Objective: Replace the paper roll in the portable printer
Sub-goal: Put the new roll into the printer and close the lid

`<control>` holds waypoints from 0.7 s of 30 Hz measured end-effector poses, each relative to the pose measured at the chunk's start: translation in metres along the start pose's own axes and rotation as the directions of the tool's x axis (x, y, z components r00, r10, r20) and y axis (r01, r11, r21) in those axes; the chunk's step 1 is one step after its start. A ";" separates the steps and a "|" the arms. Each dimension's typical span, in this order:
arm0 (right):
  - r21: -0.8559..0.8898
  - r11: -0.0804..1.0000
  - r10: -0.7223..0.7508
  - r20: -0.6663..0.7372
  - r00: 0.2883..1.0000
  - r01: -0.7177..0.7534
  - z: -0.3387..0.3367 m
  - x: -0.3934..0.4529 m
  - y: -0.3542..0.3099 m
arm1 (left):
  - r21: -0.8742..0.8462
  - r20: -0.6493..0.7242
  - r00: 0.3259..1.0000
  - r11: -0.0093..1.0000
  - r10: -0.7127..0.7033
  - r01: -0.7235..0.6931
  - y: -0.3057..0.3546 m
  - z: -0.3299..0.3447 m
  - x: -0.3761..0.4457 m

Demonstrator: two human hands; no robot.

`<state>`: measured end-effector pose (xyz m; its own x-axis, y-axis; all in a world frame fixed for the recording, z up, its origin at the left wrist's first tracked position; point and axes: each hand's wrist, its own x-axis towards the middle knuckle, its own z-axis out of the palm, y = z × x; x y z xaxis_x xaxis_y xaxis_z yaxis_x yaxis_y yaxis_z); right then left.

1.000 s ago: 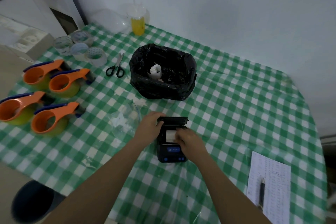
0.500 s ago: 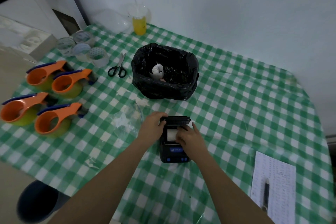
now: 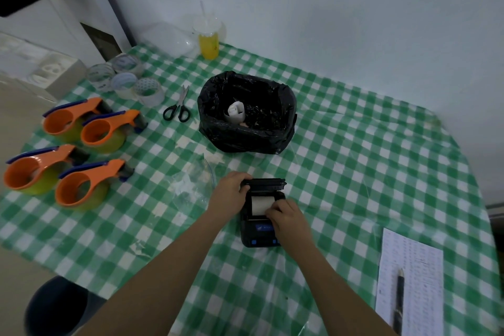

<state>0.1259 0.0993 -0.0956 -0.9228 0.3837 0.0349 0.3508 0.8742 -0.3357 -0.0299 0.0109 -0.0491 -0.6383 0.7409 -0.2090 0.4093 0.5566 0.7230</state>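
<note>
We see that the right hand (image 3: 286,217) has drawn back toward the printer's (image 3: 260,237) front: a moment ago its fingers reached up to the raised lid (image 3: 266,182), and now they are curled at the near right corner of the white paper roll (image 3: 261,204). More of the roll lies bare in the open bay than before. The left hand (image 3: 228,193) has shifted slightly along the lid's left end.
</note>
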 end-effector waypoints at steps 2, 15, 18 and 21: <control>-0.026 1.000 -0.008 0.002 1.000 0.008 0.000 -0.002 -0.001 | 0.001 0.003 1.000 1.000 0.004 -0.004 0.000 0.000 -0.001; -0.025 0.999 -0.041 -0.144 0.989 0.038 -0.006 -0.022 -0.006 | 0.119 0.105 0.988 0.985 0.111 -0.123 -0.010 -0.002 -0.024; -0.005 1.000 -0.004 -0.150 0.989 0.004 -0.003 -0.027 -0.008 | 0.186 0.122 0.980 0.966 0.158 -0.178 -0.013 0.001 -0.034; -0.002 1.000 0.030 -0.134 0.991 -0.031 -0.003 -0.028 -0.009 | 0.211 0.125 0.979 0.960 0.160 -0.184 -0.015 0.004 -0.042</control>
<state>0.1490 0.0813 -0.0902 -0.8821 0.4463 0.1506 0.3792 0.8625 -0.3351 -0.0067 -0.0269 -0.0538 -0.4778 0.8615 -0.1718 0.6474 0.4776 0.5939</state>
